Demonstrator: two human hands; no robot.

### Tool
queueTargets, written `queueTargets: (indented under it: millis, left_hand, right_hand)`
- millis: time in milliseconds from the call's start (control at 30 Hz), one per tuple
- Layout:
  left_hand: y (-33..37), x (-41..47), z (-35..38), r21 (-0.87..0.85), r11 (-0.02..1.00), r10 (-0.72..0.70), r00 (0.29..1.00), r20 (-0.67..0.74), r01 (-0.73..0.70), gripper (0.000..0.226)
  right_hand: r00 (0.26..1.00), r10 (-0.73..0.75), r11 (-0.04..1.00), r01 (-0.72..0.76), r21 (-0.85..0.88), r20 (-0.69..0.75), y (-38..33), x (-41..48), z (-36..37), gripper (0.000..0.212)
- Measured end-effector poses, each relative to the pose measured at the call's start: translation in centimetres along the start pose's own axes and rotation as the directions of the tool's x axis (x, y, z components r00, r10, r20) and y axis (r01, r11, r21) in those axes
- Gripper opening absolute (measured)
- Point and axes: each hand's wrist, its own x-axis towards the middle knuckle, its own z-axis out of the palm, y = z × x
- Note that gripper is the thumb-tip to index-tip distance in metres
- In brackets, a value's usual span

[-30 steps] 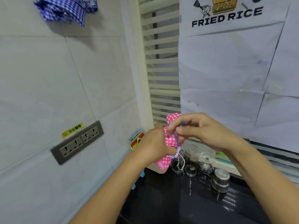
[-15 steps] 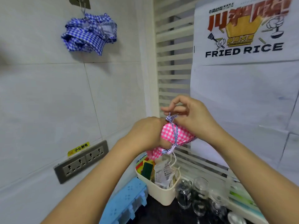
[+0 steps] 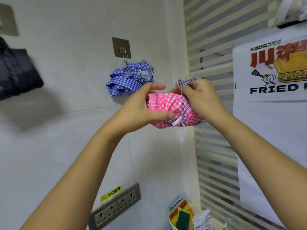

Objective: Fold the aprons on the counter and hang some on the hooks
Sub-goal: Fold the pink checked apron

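Observation:
A pink checked apron [image 3: 169, 107] is rolled into a bundle and tied round with a blue-striped string. My left hand [image 3: 141, 105] grips its left end. My right hand [image 3: 199, 98] holds the right end and pinches the string's loop [image 3: 187, 81] above the bundle. A blue checked apron [image 3: 127, 80] hangs bunched from a metal wall hook [image 3: 123, 55], just left of and behind my left hand. A dark apron or bag [image 3: 15, 72] hangs blurred at the far left under another hook plate [image 3: 8, 22].
The tiled wall carries a socket strip [image 3: 114, 208] with a yellow warning label. A white slatted screen [image 3: 214, 113] stands on the right with a "FRIED RICE" poster [image 3: 274, 72]. A cream bin [image 3: 186, 216] with sponges sits at the bottom.
Both hands have lifted the pink bundle up toward the hook with the blue apron. The view has tilted upward, so the counter and glass jars have dropped out of sight.

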Motion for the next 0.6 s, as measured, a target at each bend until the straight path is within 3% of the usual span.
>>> queueTargets:
  millis: [100, 200, 300, 367, 500, 600]
  left_hand:
    - [-0.9, 0.6, -2.5, -0.089, 0.994, 0.056, 0.994, -0.090, -0.064, 0.080]
    - [-2.2, 1.6, -4.3, -0.088, 0.994, 0.052, 0.977, -0.208, -0.071, 0.066]
    - [-3.3, 4.1, -6.8, -0.216, 0.973, -0.013, 0.924, -0.382, -0.075, 0.050]
    - [-3.6, 6.1, -8.6, -0.275, 0.957, -0.037, 0.906, -0.422, -0.088, 0.046]
    - [-3.9, 9.6, -11.2, -0.330, 0.943, -0.109, 0.901, -0.421, -0.040, 0.022]
    - [-4.1, 11.6, -11.9, -0.477, 0.879, -0.209, 0.891, -0.403, -0.009, 0.006]
  right_hand:
    - [0.996, -0.090, 0.986, 0.089, -0.144, 0.001, -1.9, 3.8, 2.1, 0.027]
    - [0.997, -0.077, 0.995, 0.079, -0.057, 0.022, -4.1, 7.4, 3.2, 0.016]
    - [1.000, 0.016, 1.000, -0.016, 0.001, 0.020, -6.0, 11.0, 4.6, 0.021]
    - [0.998, 0.009, 0.985, 0.003, -0.173, 0.065, -7.3, 12.9, 5.8, 0.017]
    - [0.958, -0.009, 0.892, 0.137, -0.430, 0.286, -9.3, 16.1, 7.9, 0.022]
    - [0.966, -0.017, 0.832, 0.157, -0.532, 0.258, -9.6, 18.6, 9.3, 0.028]
